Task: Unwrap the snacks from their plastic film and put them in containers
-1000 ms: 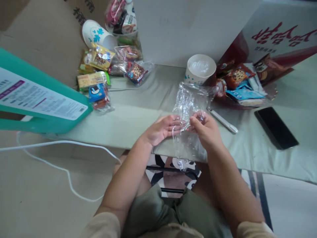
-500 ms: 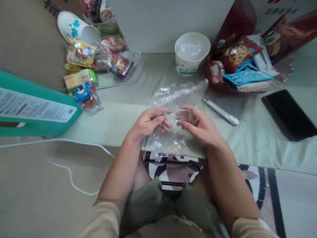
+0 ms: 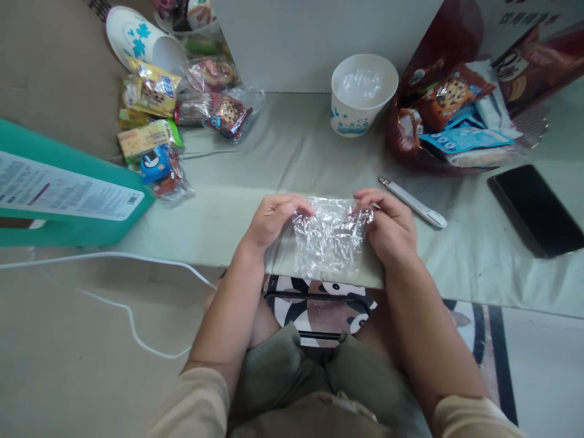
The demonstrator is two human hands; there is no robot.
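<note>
A crinkled clear plastic bag point(image 3: 329, 238) lies stretched flat on the pale green table point(image 3: 255, 213) near its front edge. My left hand point(image 3: 272, 219) pinches the bag's upper left corner and my right hand point(image 3: 389, 226) pinches its upper right corner. The bag spans the gap between the two hands. Nothing shows inside the bag.
A white paper cup point(image 3: 363, 92) stands behind the bag. A white pen point(image 3: 413, 202) and a black phone point(image 3: 535, 208) lie to the right, beside a dark red bag of snack packets point(image 3: 456, 121). Bagged snacks point(image 3: 182, 121) and a teal box point(image 3: 64, 188) sit at left.
The bag was held up and loose between the hands; it now lies folded down and pulled flat between them on the table. The view has tilted down a little.
</note>
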